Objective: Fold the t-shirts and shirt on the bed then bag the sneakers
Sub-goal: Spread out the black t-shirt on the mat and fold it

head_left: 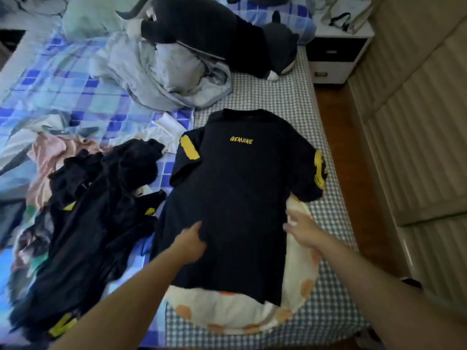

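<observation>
Both forearms reach forward over the bed [298, 102]; the left hand [192, 245] lies on the lower left of the black shirt [235, 198], thumb up and fingers pinching a fold of the cloth; the right hand [302, 229] hovers at the shirt's right edge with fingers spread and blurred, its grip wide and holding nothing. The shirt lies flat, back up, yellow lettering near the collar, on a white cushion [300, 281]; a heap of dark clothes [96, 218] sits just left; beyond, a crumpled grey quilt [161, 72], a dark plush toy [227, 39] and a nightstand [336, 56] bearing a bag [346, 13].
</observation>
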Motion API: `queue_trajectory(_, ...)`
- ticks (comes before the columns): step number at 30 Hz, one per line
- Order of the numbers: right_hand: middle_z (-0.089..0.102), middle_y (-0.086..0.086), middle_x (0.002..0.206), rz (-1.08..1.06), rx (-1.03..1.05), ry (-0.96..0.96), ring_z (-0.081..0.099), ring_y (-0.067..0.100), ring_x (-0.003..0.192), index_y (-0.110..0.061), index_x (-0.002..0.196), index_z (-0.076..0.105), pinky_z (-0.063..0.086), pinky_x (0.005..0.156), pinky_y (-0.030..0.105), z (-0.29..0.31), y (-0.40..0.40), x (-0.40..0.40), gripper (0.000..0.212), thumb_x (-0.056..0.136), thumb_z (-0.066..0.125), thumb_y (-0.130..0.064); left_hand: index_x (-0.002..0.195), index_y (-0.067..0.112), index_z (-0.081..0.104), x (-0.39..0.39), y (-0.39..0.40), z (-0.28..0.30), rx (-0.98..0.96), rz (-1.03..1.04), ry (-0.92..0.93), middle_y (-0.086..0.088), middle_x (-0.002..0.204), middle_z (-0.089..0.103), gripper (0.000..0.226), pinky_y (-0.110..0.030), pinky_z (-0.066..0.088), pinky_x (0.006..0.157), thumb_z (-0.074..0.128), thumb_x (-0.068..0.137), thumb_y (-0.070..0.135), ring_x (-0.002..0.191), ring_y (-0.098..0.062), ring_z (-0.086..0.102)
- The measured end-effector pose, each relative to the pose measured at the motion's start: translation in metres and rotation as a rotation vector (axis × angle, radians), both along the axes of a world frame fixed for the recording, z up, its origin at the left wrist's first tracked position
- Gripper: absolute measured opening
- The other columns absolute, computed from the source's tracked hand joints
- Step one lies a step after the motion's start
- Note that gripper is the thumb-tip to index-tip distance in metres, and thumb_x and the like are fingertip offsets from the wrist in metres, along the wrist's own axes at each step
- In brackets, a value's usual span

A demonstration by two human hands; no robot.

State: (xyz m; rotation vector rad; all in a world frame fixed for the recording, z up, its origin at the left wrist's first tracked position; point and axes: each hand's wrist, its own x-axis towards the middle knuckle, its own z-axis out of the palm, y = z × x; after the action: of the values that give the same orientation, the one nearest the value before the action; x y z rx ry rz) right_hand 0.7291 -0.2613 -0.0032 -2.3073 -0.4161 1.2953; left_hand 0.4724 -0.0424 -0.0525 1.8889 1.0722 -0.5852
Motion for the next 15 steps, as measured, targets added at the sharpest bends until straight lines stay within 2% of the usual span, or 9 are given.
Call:
queue_trajectory(3, 0.032, 0.011, 0.161, -0.002, -0.306, 0.175, 0.042, 0.029, 0.14, -0.013, 0.158, 0.024, 0.042, 0.103, 0.03, -0.061, -0.061, -0.056, 0.063, 0.104, 0.055, -0.024, 0.159, 0.015, 0.026, -0.081, -0.028, -0.049, 0.013, -0.049, 0.262, -0.018, 0.148, 0.049, 0.079, -0.035, 0.042, 0.108, 0.06, 0.089, 0.034, 0.135, -0.035, 0.049)
queue_trajectory(5, 0.028, 0.012, 0.162, -0.08, -0.397, 0.232, 0.038, 0.032, 0.143, -0.012, 0.159, 0.019, 0.042, 0.108, 0.035, -0.09, -0.075, -0.076, 0.069, 0.103, 0.056, -0.03, 0.159, 0.014, 0.021, -0.11, -0.024, -0.062, 0.05, -0.011, 0.304, -0.02, 0.148, 0.047, 0.08, -0.034, 0.04, 0.108, 0.065, 0.093, 0.024, 0.137, -0.036, 0.046)
queue_trajectory(7, 0.047, 0.014, 0.145, -0.161, -0.421, 0.145, 0.049, 0.033, 0.132, -0.006, 0.149, 0.037, 0.046, 0.103, 0.039, -0.109, -0.073, -0.09, 0.055, 0.103, 0.056, -0.03, 0.16, 0.017, 0.019, -0.128, -0.012, -0.073, 0.15, 0.041, 0.268, -0.023, 0.152, 0.038, 0.084, -0.043, 0.039, 0.11, 0.066, 0.092, 0.021, 0.137, -0.041, 0.044)
queue_trajectory(8, 0.057, 0.012, 0.126, -0.185, -0.409, 0.081, 0.059, 0.031, 0.117, -0.002, 0.136, 0.049, 0.052, 0.095, 0.039, -0.119, -0.068, -0.096, 0.044, 0.102, 0.057, -0.029, 0.16, 0.019, 0.019, -0.132, -0.005, -0.078, 0.222, 0.083, 0.24, -0.024, 0.153, 0.035, 0.084, -0.048, 0.039, 0.11, 0.066, 0.091, 0.019, 0.134, -0.045, 0.044)
queue_trajectory(10, 0.065, 0.008, 0.104, -0.289, -0.348, 0.023, 0.065, 0.025, 0.088, -0.001, 0.125, 0.059, 0.057, 0.075, 0.037, -0.14, -0.058, -0.112, 0.041, 0.099, 0.062, -0.032, 0.159, 0.024, 0.021, -0.135, 0.008, -0.088, 0.354, 0.178, 0.207, -0.025, 0.153, 0.028, 0.081, -0.053, 0.037, 0.109, 0.061, 0.09, 0.012, 0.132, -0.05, 0.041)
queue_trajectory(12, 0.068, 0.01, 0.109, -0.368, -0.316, 0.057, 0.062, 0.024, 0.085, -0.005, 0.127, 0.061, 0.051, 0.071, 0.034, -0.152, -0.045, -0.128, 0.039, 0.098, 0.062, -0.032, 0.158, 0.029, 0.018, -0.136, 0.02, -0.099, 0.396, 0.182, 0.207, -0.026, 0.153, 0.025, 0.08, -0.057, 0.034, 0.109, 0.057, 0.091, 0.011, 0.135, -0.051, 0.036)
queue_trajectory(15, 0.065, 0.012, 0.117, -0.323, -0.33, 0.051, 0.059, 0.029, 0.093, -0.009, 0.132, 0.059, 0.049, 0.08, 0.038, -0.163, -0.041, -0.142, 0.034, 0.101, 0.055, -0.022, 0.154, 0.023, 0.025, -0.139, 0.034, -0.119, 0.387, 0.126, 0.196, -0.029, 0.139, 0.042, 0.073, -0.059, 0.04, 0.102, 0.057, 0.09, 0.009, 0.126, -0.052, 0.045)
